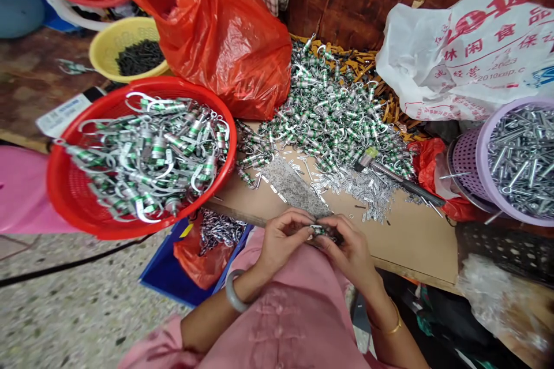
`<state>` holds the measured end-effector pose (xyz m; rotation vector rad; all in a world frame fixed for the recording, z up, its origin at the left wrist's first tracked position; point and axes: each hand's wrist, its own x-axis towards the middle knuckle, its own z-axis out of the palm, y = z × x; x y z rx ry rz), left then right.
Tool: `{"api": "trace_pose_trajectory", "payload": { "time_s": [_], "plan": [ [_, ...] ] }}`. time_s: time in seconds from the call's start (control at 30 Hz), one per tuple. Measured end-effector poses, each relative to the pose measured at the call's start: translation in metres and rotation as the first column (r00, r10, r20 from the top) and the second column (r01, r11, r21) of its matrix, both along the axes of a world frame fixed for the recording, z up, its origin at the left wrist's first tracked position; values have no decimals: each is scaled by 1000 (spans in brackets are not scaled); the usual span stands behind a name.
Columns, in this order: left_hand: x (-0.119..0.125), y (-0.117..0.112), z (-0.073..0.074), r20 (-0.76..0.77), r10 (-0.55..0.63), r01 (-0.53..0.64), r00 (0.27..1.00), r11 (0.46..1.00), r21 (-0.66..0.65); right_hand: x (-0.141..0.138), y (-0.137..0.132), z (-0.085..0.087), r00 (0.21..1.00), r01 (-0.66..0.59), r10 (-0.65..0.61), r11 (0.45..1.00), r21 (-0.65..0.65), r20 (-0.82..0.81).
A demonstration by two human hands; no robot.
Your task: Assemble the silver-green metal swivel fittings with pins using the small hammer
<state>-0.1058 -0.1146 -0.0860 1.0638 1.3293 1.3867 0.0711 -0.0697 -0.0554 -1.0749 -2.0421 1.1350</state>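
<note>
At the table's front edge my left hand (283, 240) and my right hand (347, 245) meet, fingertips pinched on one small green-and-silver metal piece (318, 230). It resembles the hooked green-and-silver pieces heaped nearby; my fingers cover much of it. Just beyond my hands lies a grey speckled patch of tiny parts (288, 184). Small flat silver tabs with holes (367, 190) are strewn to its right. Behind them rises a large pile of the green-and-silver pieces (333, 109). A red basket (231, 155) full of similar pieces, many with curved silver hooks, stands to the left.
A lilac basket (465, 153) of metal pins stands right, near a black-handled tool (415, 187). Red (216, 29) and white (433, 57) plastic bags sit behind. A yellow bowl (101, 60) holds dark rods. Below the table edge is a blue tray (158, 271) with metal parts.
</note>
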Motion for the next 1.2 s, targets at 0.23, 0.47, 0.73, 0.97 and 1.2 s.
{"api": "trace_pose_trajectory", "payload": {
  "time_s": [0.23, 0.47, 0.73, 0.97, 1.2],
  "plan": [
    [-12, 12, 18, -456, -173, 283, 873, 942, 183, 9, 1, 4, 999, 3, -9, 991, 136, 43],
    [-7, 9, 21, -32, -372, 366, 928, 923, -118, 19, -9, 7, 999, 21, -18, 995, -96, 37],
    [26, -26, -5, 611, -95, 395, 786, 837, -378, 39, -37, -10, 980, 199, -172, 777, -597, 102],
    [41, -34, -22, 589, 60, 251, 806, 866, -432, 41, -39, -18, 972, 230, -211, 733, -641, 107],
    [28, -25, -27, 471, 145, 67, 870, 912, -404, 65, 7, -26, 755, 533, -492, 846, 31, 434]
  ]
}}
